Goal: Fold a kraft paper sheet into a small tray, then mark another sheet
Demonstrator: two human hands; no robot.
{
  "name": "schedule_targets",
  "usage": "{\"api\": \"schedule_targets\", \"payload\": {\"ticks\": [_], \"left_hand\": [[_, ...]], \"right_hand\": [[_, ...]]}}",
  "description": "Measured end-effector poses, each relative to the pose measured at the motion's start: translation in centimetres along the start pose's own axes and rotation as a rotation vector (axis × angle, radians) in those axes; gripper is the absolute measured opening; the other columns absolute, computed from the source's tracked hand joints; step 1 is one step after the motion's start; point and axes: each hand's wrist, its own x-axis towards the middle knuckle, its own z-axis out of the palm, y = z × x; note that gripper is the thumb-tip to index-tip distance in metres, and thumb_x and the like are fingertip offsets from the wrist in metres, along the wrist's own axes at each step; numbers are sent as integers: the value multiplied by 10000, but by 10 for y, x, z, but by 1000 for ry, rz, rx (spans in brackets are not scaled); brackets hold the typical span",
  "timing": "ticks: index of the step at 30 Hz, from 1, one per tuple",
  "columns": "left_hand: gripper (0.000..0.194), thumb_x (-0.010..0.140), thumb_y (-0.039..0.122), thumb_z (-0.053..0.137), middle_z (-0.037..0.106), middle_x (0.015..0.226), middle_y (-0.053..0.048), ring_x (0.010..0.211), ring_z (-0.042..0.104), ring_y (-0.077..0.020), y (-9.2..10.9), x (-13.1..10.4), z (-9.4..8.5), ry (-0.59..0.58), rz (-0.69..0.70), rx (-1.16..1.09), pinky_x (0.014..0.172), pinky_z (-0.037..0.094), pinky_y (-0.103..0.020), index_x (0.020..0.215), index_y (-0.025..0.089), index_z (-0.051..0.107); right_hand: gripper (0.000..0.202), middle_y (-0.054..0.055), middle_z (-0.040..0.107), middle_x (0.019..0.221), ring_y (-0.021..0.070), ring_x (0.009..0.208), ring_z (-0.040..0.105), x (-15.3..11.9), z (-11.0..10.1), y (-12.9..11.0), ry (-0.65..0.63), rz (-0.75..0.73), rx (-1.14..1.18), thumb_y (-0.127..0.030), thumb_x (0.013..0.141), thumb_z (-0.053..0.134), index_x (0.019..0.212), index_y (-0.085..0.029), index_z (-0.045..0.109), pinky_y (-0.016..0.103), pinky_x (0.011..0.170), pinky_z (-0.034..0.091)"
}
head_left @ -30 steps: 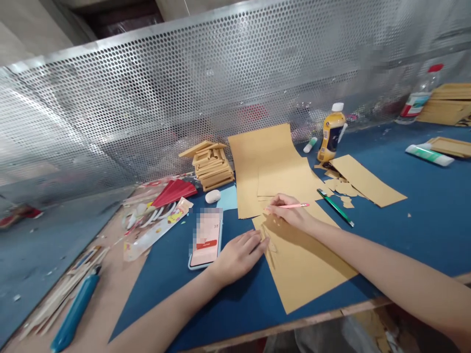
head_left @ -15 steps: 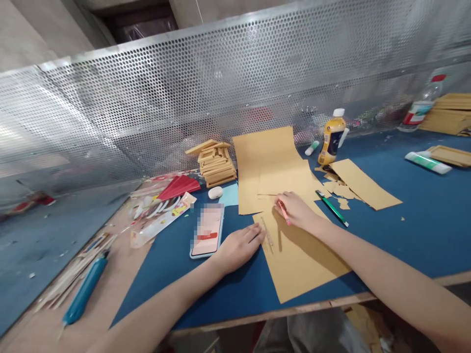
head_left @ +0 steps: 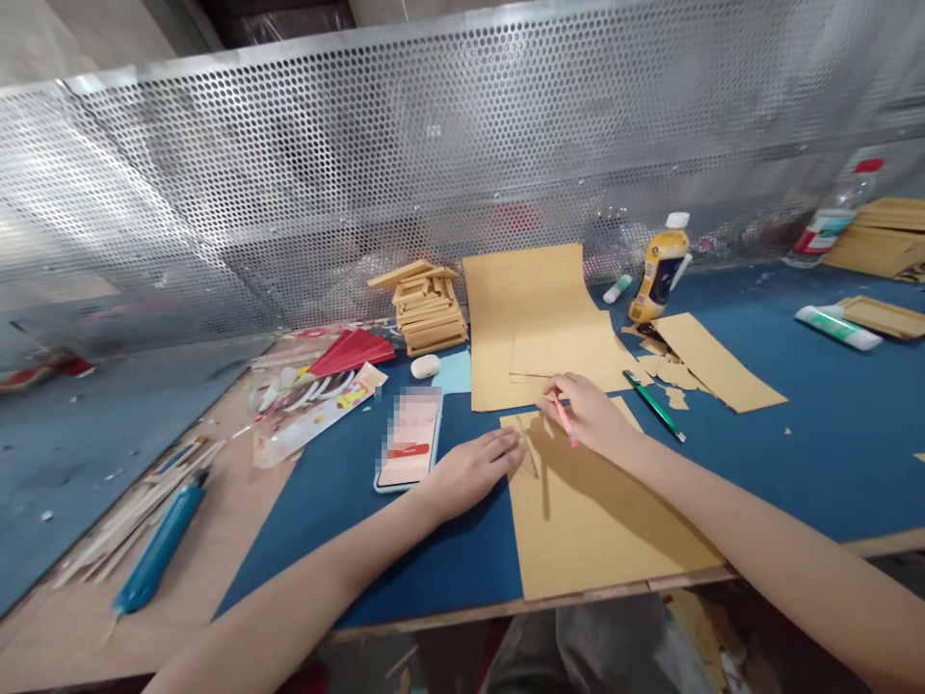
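My left hand [head_left: 477,469] lies flat with its fingers stretched out. Its fingertips rest at the left edge of a tan card sheet [head_left: 614,511], on or beside a narrow clear ruler [head_left: 530,451]. A slim pink pencil or pen [head_left: 566,422] is gripped in my right hand [head_left: 589,414], slanting over the sheet's upper part. Its tip is hidden by the fingers. Behind the hands stand larger tan sheets [head_left: 524,308], bent up against the mesh. A green cutter knife [head_left: 654,407] lies right of my right hand, and a phone [head_left: 410,439] is left of my left hand.
A perforated metal panel [head_left: 405,145] closes off the back. Stacked tan frames [head_left: 432,318], a white earphone case [head_left: 426,366], a yellow bottle [head_left: 659,270], card scraps [head_left: 669,369] and a glue tube [head_left: 838,328] stand or lie around. A blue glue gun [head_left: 160,545] lies left.
The near card sheet has turned slightly clockwise, its lower corner shifting left and its right corner nearer me. Both hands stay close to where they were. The camera view has shifted a little.
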Motion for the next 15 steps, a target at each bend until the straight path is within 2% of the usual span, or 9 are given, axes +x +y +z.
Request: {"api": "schedule_targets", "payload": {"ticks": [4,7,12,15], "left_hand": [[337,982,109,304,551,1310,-83,1273,456,-172,-4,-1,1,-34,-32,-9,1058,392,-300,1235,134,525],[335,982,128,312,541,1326,-80,1272,459,-182,-6,-1,0,-54,-38,-17,1055,398,-305,1245,134,520],[355,991,119,283,498,1369,-106,1303,425,-203,-8,-2,-3,-99,31,-8,1062,398,-322,1282,109,484],[371,981,87,281,483,1377,-133,1325,394,-205,-9,-4,-4,-103,65,-47,1060,405,-334,1315,91,443]], "right_hand": [[264,5,595,745,160,695,543,1,3,-8,1,72,386,-413,900,449,774,-211,562,279,638,394],[335,3,577,705,155,675,530,5,12,-6,3,146,563,-377,910,375,682,-202,547,285,618,381],[141,-35,506,655,132,589,450,5,23,3,6,258,688,-339,840,493,825,-211,551,270,541,333],[154,-33,491,689,127,625,443,3,24,4,30,244,657,-346,812,560,770,-207,508,266,560,343]]}}
